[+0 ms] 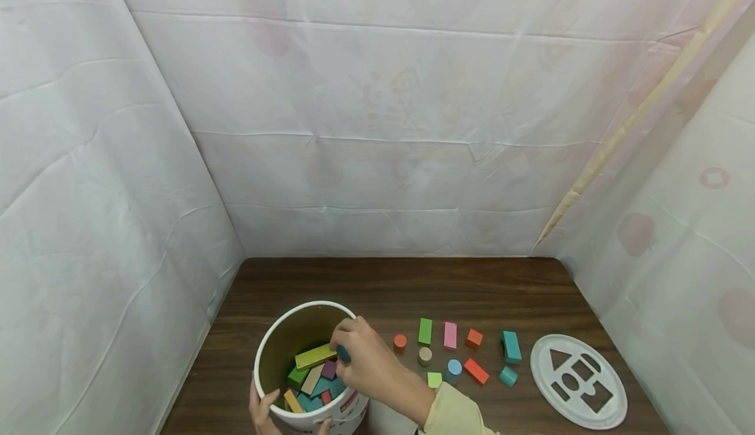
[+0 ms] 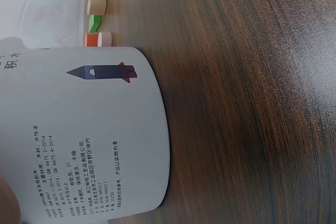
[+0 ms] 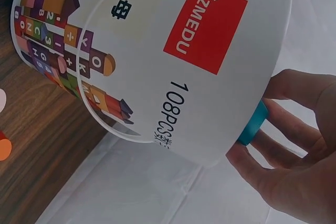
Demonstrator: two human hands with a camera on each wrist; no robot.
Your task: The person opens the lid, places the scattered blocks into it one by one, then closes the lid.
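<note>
A white bucket point(image 1: 354, 415) of coloured wooden blocks stands tilted on the table at the front left. My left hand point(image 1: 262, 410) holds its near left side, with a digit bent over the rim. In the left wrist view, only a bit of that hand point(image 2: 7, 205) shows beside the printed wall. My right hand point(image 1: 373, 359) is at the bucket's right rim and pinches a teal block point(image 3: 255, 123) between thumb and fingers. Inside lie a yellow-green block point(image 1: 315, 356), a tan block point(image 1: 312, 378), a purple block point(image 1: 329, 369) and several others.
Right of the bucket, several loose blocks lie on the brown table point(image 1: 413, 284), among them a pink block point(image 1: 450, 335), a blue cylinder point(image 1: 453, 368) and a teal block point(image 1: 511, 347). Farther right is a white lid point(image 1: 554, 382) with shaped holes. White sheets point(image 1: 377, 179) enclose the table.
</note>
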